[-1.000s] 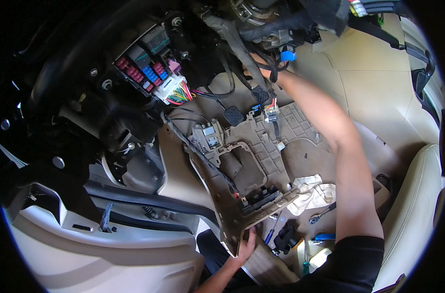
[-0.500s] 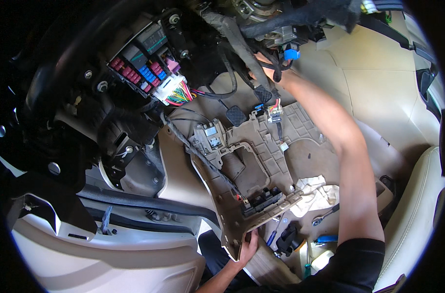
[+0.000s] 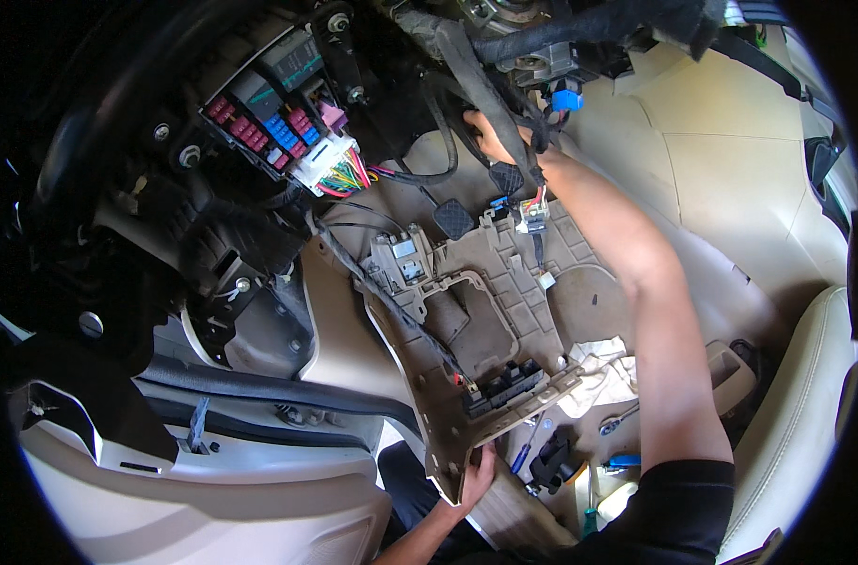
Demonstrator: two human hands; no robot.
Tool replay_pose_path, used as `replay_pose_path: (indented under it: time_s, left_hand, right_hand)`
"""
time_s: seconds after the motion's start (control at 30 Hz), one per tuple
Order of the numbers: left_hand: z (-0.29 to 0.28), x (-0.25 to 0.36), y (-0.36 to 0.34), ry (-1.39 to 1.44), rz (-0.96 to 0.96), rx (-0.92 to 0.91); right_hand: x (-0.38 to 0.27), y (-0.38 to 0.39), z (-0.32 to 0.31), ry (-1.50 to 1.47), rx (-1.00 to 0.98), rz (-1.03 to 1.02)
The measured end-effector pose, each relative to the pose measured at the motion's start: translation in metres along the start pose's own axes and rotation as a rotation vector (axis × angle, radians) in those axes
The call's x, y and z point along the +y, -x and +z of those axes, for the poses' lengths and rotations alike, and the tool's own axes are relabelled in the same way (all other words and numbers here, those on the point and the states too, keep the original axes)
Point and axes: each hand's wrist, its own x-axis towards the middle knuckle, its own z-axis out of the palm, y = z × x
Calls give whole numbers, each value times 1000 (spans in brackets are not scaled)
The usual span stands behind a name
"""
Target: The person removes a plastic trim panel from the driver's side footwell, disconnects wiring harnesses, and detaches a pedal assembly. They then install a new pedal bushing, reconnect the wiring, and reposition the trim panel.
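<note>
A tan plastic under-dash panel, seen from its ribbed back side, hangs tilted in the car's footwell with a black switch block and a wire harness on it. My left hand grips the panel's lower edge. My right hand reaches up under the dashboard among black cables, close to a blue connector; its fingers are partly hidden by a black harness, so what they touch is unclear. Two pedals show behind the panel.
A fuse box with red, blue and pink fuses and a white multi-wire plug sits upper left. On the floor lie a white rag, a ratchet, screwdrivers and a black part. A beige seat stands at right, the door sill lower left.
The view has shifted slightly. My right hand has stayed up under the dash near the blue connector; my left hand has kept its hold on the panel's lower edge.
</note>
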Motion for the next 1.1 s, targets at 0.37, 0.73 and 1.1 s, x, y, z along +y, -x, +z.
replay_pose_path:
  time_s: [0.37, 0.73, 1.1]
  left_hand:
    - [-1, -1, 0, -11, 12, -8]
    - [8, -24, -1, -58, 17, 12]
    - [9, -21, -6, -13, 5, 79]
  right_hand:
    - [14, -10, 12, 22, -52, -17]
    - [51, -34, 84, 52, 142, 290]
    - [32, -18, 40, -67, 191, 66]
